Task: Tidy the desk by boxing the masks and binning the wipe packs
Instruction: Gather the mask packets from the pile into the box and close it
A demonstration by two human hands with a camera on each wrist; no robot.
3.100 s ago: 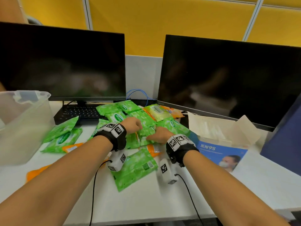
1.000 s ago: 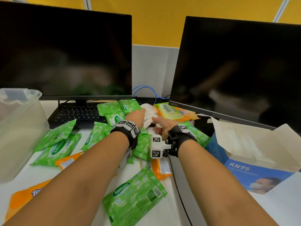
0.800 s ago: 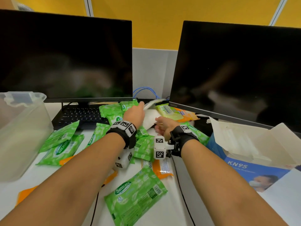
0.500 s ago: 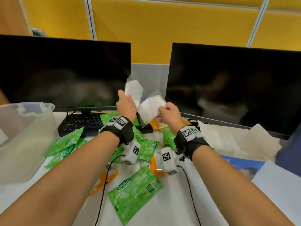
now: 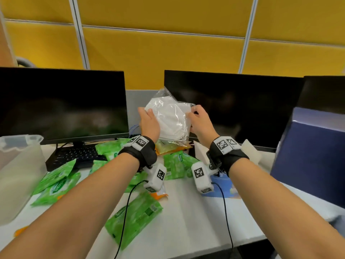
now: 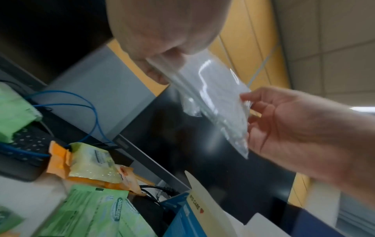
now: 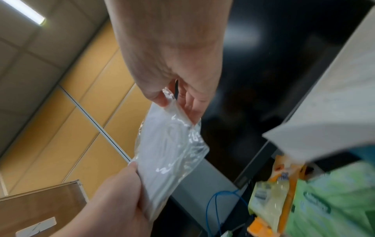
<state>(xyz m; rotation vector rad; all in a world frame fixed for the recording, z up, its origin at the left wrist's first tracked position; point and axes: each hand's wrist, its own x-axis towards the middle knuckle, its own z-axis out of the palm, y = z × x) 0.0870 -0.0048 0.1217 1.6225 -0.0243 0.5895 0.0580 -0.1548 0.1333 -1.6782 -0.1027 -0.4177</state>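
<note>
Left hand (image 5: 149, 121): we grip the left edge of a clear bag of white masks (image 5: 170, 120), fingers curled round it. Right hand (image 5: 200, 124): we pinch the bag's right edge between thumb and fingers. Bag: held in the air at frame centre, between two dark monitors (image 5: 61, 103). Below it: green wipe packs (image 5: 134, 217) strewn over the desk (image 5: 186, 221). Blue mask box (image 5: 222, 186), flaps open, lower right of centre. Translucent bin (image 5: 18, 169), left edge.
</note>
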